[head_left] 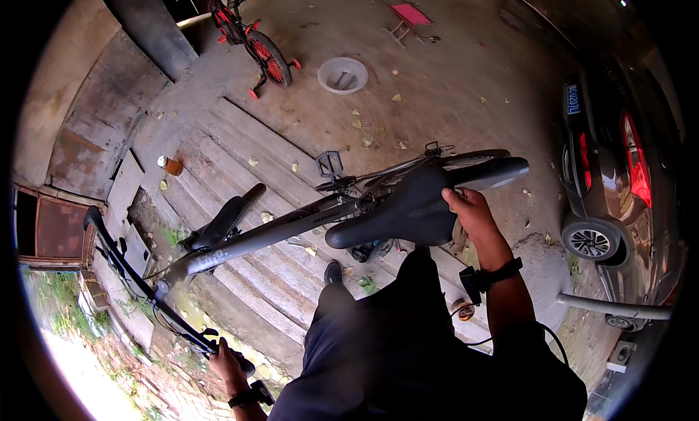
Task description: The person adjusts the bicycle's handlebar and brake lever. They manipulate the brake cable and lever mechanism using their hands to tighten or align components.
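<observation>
Our left hand [227, 368], seven o'clock: clasped round handlebar [177, 323]. Our right hand [475, 211], three o'clock: clamped on saddle [408, 210]. Bowl [359, 70], twelve o'clock.

Head cam, L of pair; 1 view. Type: wide fisheye, circ. pic., blk. surround, straight edges bowed nr. rim. Mount: wearer's head, above bike saddle [393, 210]. Facing: steeply down; wearer's legs [378, 326] btm. ctr., forearms entering from below. Near: saddle w/ R hand [470, 213], ctr.-R; L hand [227, 366], lower L. Farther: floor [444, 93], w/ small red-blk. bike [266, 53] & basin [342, 88] toward top; car [619, 191] at R rim; bright patch [73, 370], lower L.
</observation>
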Tool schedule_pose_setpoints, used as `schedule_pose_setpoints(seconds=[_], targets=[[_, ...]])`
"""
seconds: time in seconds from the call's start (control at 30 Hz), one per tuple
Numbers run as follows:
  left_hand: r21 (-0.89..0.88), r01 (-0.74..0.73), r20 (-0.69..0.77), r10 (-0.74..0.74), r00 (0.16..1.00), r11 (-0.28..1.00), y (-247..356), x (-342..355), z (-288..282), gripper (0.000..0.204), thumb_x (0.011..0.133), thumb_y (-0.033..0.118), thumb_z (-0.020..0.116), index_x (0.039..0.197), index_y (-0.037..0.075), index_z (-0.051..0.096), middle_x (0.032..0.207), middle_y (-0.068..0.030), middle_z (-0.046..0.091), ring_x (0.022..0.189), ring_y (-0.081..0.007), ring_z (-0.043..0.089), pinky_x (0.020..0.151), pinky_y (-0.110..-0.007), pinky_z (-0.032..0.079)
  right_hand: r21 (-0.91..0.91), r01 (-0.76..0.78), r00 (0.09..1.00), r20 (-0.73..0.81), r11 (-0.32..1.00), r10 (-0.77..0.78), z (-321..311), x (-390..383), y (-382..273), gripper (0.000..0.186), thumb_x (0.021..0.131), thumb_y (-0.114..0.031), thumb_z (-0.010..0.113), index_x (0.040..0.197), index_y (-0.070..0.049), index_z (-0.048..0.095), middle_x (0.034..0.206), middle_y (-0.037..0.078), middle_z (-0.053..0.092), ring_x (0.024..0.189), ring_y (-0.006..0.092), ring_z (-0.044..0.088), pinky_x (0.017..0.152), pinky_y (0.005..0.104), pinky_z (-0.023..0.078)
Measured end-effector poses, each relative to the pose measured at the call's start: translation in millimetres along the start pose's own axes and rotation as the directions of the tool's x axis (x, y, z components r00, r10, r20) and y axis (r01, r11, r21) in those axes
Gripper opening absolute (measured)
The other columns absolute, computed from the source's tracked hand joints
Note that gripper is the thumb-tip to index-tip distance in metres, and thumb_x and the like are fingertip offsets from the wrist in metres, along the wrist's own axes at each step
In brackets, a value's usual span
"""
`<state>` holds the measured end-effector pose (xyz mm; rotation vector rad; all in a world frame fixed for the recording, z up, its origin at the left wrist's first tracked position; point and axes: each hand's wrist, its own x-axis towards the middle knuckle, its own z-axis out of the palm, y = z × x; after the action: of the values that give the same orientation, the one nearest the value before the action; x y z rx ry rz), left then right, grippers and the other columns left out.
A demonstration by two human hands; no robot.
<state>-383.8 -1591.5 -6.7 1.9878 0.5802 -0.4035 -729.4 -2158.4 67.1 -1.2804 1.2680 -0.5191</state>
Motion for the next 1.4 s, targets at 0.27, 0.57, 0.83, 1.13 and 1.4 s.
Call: schedule_pose_setpoints(seconds=[0.27, 0.57, 0.83, 1.13, 1.4], targets=[[0.280, -0.235, 0.042, 0.232, 0.972, 0.931, 96, -85, 147, 0.024, 0.095, 0.020, 0.069, 0.080, 0.005, 0.058, 0.056, -0.0004, 0.051, 0.040, -0.0135, 0.052, 0.038, -0.031, 0.043, 0.113, -0.028, 0.999, 0.022, 0.993, 0.025, -133, 149, 33, 0.033, 0.097, -0.034, 0.072, 0.103, -0.002, 0.071, 0.092, -0.003, 0.064, 0.083, 0.0093, 0.054, 0.076, 0.0309, 0.045], [0.399, -0.244, 0.103, 0.221, 0.970, 0.884, 163, -161, 265, 0.031, 0.092, 0.022, 0.072, 0.072, 0.004, 0.058, 0.055, -0.0030, 0.054, 0.041, -0.0165, 0.058, 0.040, -0.031, 0.046, 0.062, -0.170, 0.980, -0.097, 0.983, 0.176, -254, 246, 50, 0.046, 0.096, -0.038, 0.074, 0.116, 0.003, 0.070, 0.105, 0.002, 0.066, 0.092, 0.0127, 0.057, 0.086, 0.0318, 0.047], [0.426, -0.282, 0.123, 0.254, 0.959, 0.859, 182, -173, 297, 0.028, 0.094, 0.024, 0.073, 0.084, 0.000, 0.065, 0.056, -0.0036, 0.055, 0.043, -0.0157, 0.058, 0.041, -0.032, 0.046, 0.130, -0.204, 0.978, -0.014, 0.970, 0.208, -285, 280, 39, 0.052, 0.096, -0.040, 0.074, 0.123, 0.004, 0.067, 0.115, 0.008, 0.067, 0.105, 0.0172, 0.062, 0.092, 0.0350, 0.049], [0.736, -0.433, 0.145, 0.503, 0.852, 0.521, 209, -135, 308, 0.054, 0.091, 0.056, 0.067, 0.093, 0.002, 0.075, 0.064, -0.0126, 0.071, 0.058, -0.0233, 0.073, 0.061, -0.040, 0.058, 0.139, -0.226, 0.974, 0.006, 0.964, 0.227, -266, 324, 22, 0.069, 0.092, -0.048, 0.076, 0.130, 0.008, 0.063, 0.125, 0.013, 0.066, 0.109, 0.0196, 0.058, 0.097, 0.0348, 0.046], [0.738, -0.445, 0.147, 0.523, 0.839, 0.507, 225, -119, 314, 0.055, 0.090, 0.056, 0.069, 0.082, 0.002, 0.071, 0.058, -0.0071, 0.067, 0.053, -0.0197, 0.070, 0.056, -0.037, 0.055, -0.093, -0.176, 0.984, -0.052, 0.980, 0.172, -260, 340, 2, 0.066, 0.091, -0.053, 0.075, 0.128, 0.001, 0.065, 0.118, 0.014, 0.070, 0.102, 0.0265, 0.069, 0.086, 0.0415, 0.056]])
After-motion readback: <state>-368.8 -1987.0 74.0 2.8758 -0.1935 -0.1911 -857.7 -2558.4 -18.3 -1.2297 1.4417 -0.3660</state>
